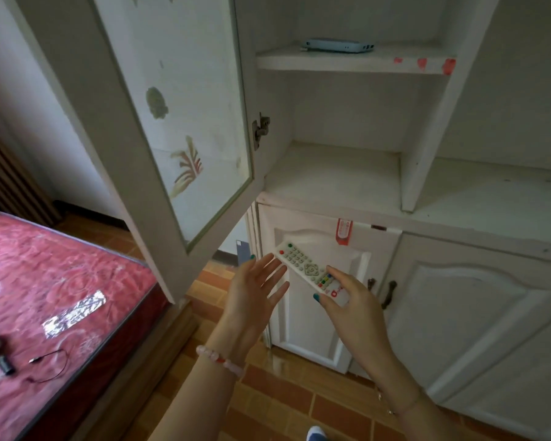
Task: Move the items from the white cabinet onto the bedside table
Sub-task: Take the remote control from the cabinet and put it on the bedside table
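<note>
Right grip [347,300]: my fingers are closed around the near end of the white remote [309,270], thumb on its button face, holding it in front of the lower cabinet door [318,291].
Left grip [255,291]: open, palm up, fingers spread, just beside the remote's far half and empty.
Risk, remote: I hold only one end, so the long free end could tip out, I judge; the left palm could catch it.
Open glass door [185,122]: hangs just above my left hand; raising it carelessly could knock the frame.
White cabinet [427,122]: lower shelf bare.
Upper shelf [353,60]: a flat pale-blue device [337,46] remains to move.
Bedside table: not in view.
</note>
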